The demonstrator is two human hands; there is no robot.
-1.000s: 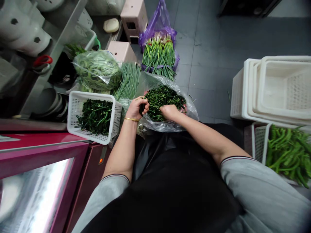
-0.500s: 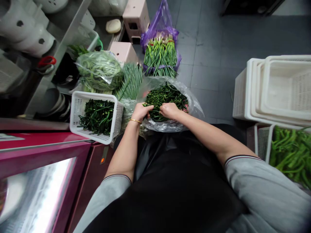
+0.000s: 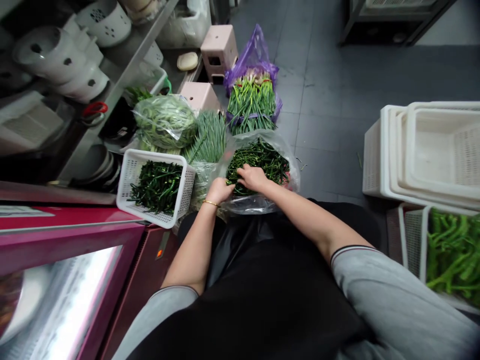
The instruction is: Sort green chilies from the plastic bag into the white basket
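My left hand (image 3: pixel 220 191), a gold bangle at its wrist, is closed at the left edge of a clear plastic bag (image 3: pixel 258 205). Its fingertips pinch green chili peppers, only a bit of which shows. Inside the bag lies a heap of slender dark green chili peppers (image 3: pixel 264 154). My right hand (image 3: pixel 253 178) is over the heap, close to the left one, with its fingers curled down onto the peppers; what they grip is mostly hidden. To the left, a white perforated basket (image 3: pixel 186 189) holds more dark green chili peppers (image 3: pixel 157 185).
Beyond the bag lie bundled green stalks (image 3: pixel 252 102) in a purple bag (image 3: pixel 255 52). Bagged greens (image 3: pixel 165 120) and thin green stalks (image 3: pixel 208 135) sit behind the basket. Stacked white baskets (image 3: pixel 388 150) and a crate of light green peppers (image 3: pixel 453 250) stand right; a red-framed cabinet (image 3: pixel 86 235) stands left.
The view has shifted, so the surroundings appear lower. My right hand has moved left over the heap, closer to my left hand, which stays at the bag's left edge.
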